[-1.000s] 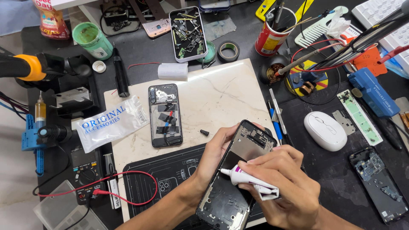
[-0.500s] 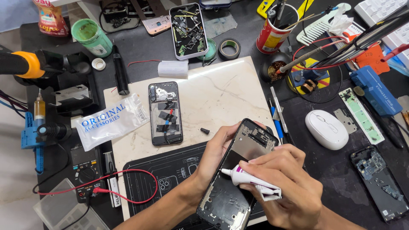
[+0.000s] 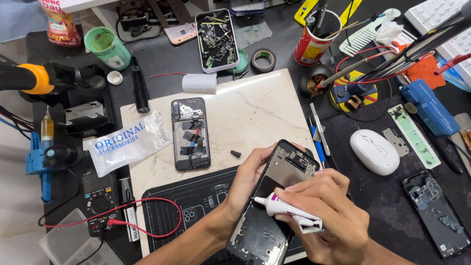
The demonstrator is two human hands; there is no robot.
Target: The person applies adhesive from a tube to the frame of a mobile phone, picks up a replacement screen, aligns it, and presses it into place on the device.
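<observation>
My left hand (image 3: 249,177) grips the left edge of an opened black phone frame (image 3: 276,194), tilted over the black repair mat (image 3: 194,206). My right hand (image 3: 326,208) squeezes a small white glue tube (image 3: 284,208). Its nozzle touches the inside of the frame near the middle. A second opened phone (image 3: 190,132) with taped parts lies flat on the white marble slab (image 3: 245,110), left of my hands.
A clear plastic accessory bag (image 3: 128,141) lies left of the slab. A white mouse (image 3: 374,151), another opened phone (image 3: 435,211), a blue tool (image 3: 429,113), a cup of tools (image 3: 312,44), a parts tray (image 3: 216,39) and a multimeter with red leads (image 3: 100,206) surround the slab.
The view has shifted slightly. My hands, the phone frame and the glue tube stay almost where they were.
</observation>
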